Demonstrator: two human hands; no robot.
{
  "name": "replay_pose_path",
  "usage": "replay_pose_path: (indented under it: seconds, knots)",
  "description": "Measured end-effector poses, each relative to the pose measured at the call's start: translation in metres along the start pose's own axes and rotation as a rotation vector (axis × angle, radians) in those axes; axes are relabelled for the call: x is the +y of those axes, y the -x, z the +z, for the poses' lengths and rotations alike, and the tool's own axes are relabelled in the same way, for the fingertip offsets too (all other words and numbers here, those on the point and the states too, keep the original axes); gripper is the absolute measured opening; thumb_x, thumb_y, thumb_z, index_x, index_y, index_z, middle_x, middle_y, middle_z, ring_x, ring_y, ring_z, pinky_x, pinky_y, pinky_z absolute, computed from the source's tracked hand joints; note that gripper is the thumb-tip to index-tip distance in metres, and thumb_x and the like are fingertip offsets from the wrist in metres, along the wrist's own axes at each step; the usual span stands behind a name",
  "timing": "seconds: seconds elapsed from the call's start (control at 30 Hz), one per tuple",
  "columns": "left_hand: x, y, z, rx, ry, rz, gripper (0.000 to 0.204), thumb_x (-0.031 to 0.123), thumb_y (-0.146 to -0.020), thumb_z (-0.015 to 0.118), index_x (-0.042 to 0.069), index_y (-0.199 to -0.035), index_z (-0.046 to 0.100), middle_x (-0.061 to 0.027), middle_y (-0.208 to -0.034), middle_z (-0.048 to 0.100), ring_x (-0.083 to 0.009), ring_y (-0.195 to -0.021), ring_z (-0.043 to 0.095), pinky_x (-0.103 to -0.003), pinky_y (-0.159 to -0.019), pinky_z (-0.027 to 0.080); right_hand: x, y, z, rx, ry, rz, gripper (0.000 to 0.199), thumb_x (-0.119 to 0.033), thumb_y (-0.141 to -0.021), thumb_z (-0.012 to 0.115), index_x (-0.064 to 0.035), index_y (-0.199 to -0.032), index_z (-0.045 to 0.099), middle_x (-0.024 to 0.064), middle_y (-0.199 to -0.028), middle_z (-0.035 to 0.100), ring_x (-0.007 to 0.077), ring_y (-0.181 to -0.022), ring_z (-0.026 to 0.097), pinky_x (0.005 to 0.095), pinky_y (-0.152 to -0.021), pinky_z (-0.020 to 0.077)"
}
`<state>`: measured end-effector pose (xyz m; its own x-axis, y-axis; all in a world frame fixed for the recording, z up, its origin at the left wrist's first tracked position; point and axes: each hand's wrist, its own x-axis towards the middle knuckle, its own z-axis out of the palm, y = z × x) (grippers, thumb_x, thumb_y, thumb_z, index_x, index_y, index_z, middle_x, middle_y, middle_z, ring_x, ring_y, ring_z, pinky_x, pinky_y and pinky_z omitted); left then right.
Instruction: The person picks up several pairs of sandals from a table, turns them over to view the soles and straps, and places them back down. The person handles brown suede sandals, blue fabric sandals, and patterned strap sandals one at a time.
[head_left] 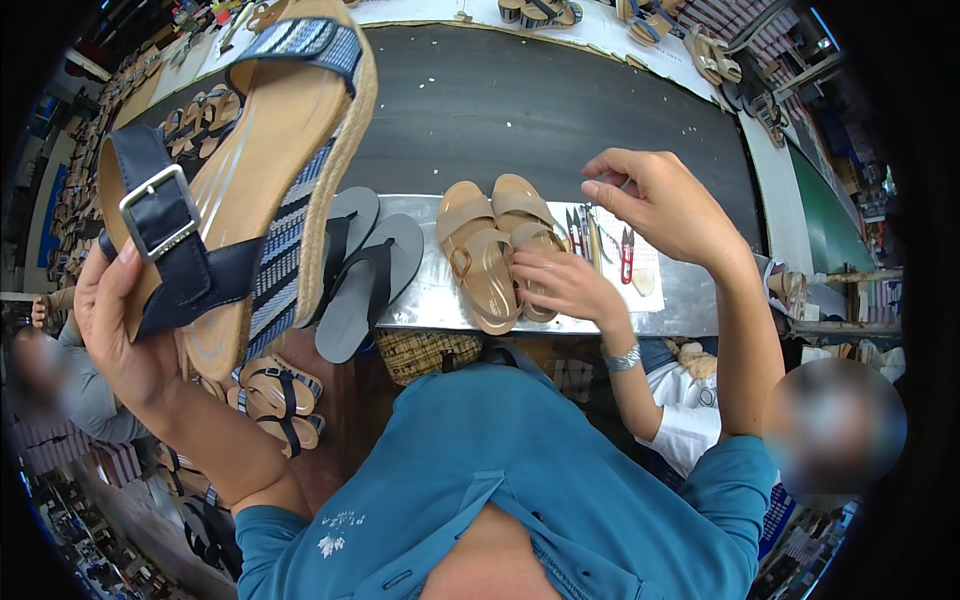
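My left hand (135, 335) grips a navy wedge sandal (265, 140) by its heel end and holds it up at the left, close to the camera. The sandal has a tan footbed, a blue-and-white woven strap and wedge, a braided edge and a large square silver buckle. My right hand (665, 195) is raised over the right side of the bench with nothing in it, its fingers loosely bent and the thumb apart from them. Below it, another person's hand (570, 285) with a silver bracelet touches a pair of beige sandals (490, 280) on the metal ledge.
Grey flip-flops (370, 285) lie left of the beige sandals. Snips with red handles (627, 255) and other small tools rest on white paper at the right. A dark belt (450, 100) runs beyond the metal ledge (690, 300). More sandals (280, 395) sit low at the left; co-workers are on both sides.
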<state>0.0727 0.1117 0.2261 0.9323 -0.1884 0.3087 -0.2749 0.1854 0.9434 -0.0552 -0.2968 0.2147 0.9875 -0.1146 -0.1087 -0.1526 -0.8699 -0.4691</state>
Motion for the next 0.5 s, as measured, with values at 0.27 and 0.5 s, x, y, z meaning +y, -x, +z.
replay_pose_path:
  seconds: [0.27, 0.5]
  knots:
    - [-0.004, 0.010, -0.003, -0.024, -0.041, -0.104, 0.022, 0.005, -0.089, 0.059, -0.009, -0.105, 0.064, -0.0111, -0.093, 0.069, -0.0107, -0.074, 0.065, -0.021, -0.070, 0.050, 0.005, 0.014, 0.026, 0.004, -0.120, 0.088, 0.033, -0.022, -0.092, 0.063, 0.0045, -0.111, 0.064, 0.0164, -0.084, 0.068, 0.0190, -0.068, 0.062, 0.0326, -0.064, 0.0494]
    - [-0.051, 0.050, 0.000, 0.121, -0.201, -0.230, 0.017, 0.005, -0.087, 0.062, -0.007, -0.098, 0.068, -0.0072, -0.087, 0.067, -0.0101, -0.074, 0.061, -0.020, -0.071, 0.046, -0.002, 0.081, 0.099, 0.118, -0.941, 0.353, 0.027, -0.023, -0.098, 0.056, -0.0019, -0.113, 0.064, 0.0023, -0.087, 0.066, 0.0075, -0.073, 0.060, 0.0207, -0.058, 0.0457]
